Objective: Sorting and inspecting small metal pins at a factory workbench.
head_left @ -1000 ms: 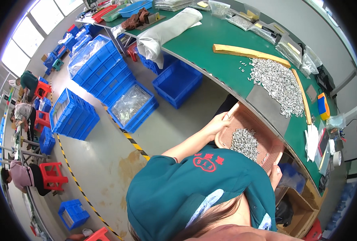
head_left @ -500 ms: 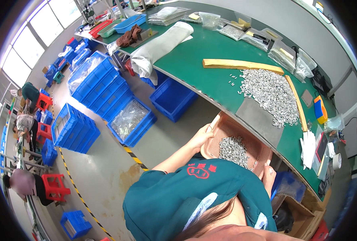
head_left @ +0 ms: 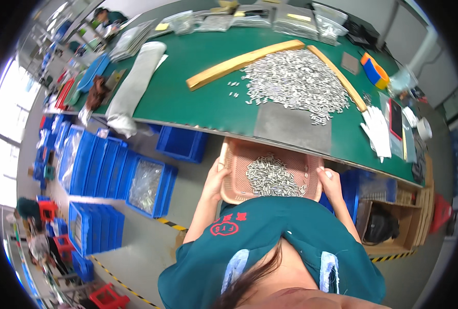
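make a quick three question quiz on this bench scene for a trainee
1. True or false: the left hand and the right hand both hold the pink basket.
2. Between the big heap of metal pieces and the near edge of the green bench lies: a) a white glove b) a dark grey mat c) a rolled cloth
3. How many wooden strips border the heap?
Key: 1 true; 2 b; 3 two

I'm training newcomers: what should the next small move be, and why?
Probably a slight, level lift of the basket: the left hand and right hand hold its opposite ends, loose metal pieces lie inside, and its far rim looks close to the edge of the table.
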`<state>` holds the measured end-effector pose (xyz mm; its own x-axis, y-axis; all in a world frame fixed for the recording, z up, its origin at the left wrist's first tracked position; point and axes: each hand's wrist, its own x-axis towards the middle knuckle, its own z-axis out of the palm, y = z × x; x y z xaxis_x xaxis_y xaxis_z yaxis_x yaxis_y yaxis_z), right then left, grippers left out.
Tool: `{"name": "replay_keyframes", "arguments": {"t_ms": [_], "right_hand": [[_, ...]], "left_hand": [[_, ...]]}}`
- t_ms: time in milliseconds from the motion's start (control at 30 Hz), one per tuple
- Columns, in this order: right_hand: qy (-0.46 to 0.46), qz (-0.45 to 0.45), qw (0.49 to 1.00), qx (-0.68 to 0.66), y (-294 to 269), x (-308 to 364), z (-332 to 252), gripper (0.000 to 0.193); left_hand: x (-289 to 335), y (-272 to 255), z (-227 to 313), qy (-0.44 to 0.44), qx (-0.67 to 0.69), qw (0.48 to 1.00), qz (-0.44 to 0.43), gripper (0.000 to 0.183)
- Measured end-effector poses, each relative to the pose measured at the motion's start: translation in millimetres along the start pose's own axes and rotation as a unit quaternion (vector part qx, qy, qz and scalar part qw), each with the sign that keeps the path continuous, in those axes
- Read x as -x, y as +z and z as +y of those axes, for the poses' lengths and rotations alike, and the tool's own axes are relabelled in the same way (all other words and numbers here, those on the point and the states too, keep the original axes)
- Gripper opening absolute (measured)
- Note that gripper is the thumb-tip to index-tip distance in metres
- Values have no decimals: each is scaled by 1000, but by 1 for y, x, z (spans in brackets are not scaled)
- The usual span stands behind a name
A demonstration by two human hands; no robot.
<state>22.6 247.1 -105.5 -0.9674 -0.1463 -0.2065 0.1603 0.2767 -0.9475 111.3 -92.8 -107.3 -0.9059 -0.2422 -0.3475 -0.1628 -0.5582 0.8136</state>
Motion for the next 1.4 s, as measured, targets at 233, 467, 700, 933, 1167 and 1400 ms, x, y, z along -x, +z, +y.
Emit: {"name": "replay_keyframes", "arguments": {"t_ms": [233, 467, 700, 933, 1167, 1400], "right_hand": [[14, 24, 1000, -15, -14, 14, 4, 31], [45, 11, 999, -1, -14, 8, 0, 30], [61, 7, 998, -24, -10, 5, -4, 33], [78, -6, 997, 4, -14, -4, 5, 31], [29, 18, 999, -27, -13, -12, 14, 18], [123, -42, 979, 159, -37, -36, 33, 25]], "left_hand": [[0, 21, -3, 0, -56, 998, -9, 51], [-7, 23, 4, -24, -40, 999, -9, 52], [-8, 19, 0, -80, -11, 996, 31, 54], [-5, 29, 15, -80, -41, 995, 42, 58], [-18, 27, 9, -69, -51, 995, 48, 57], [-51, 25, 32, 8, -189, 982, 28, 34]]}}
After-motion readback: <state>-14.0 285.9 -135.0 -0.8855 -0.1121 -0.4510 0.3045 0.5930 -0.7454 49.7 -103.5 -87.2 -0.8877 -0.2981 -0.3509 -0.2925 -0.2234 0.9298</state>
